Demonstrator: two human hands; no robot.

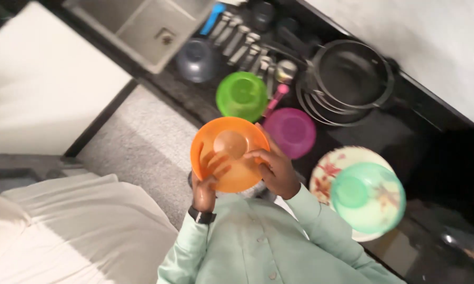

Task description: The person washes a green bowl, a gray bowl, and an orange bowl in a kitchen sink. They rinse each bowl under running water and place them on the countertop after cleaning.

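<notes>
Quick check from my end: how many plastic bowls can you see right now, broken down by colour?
Orange bowl, held by the left hand and the right hand: 1
Green bowl on the dark counter: 1
Purple bowl on the counter: 1
Mint-green bowl, resting on a floral plate: 1
Dark grey bowl beside the sink: 1
Total: 5 bowls
</notes>
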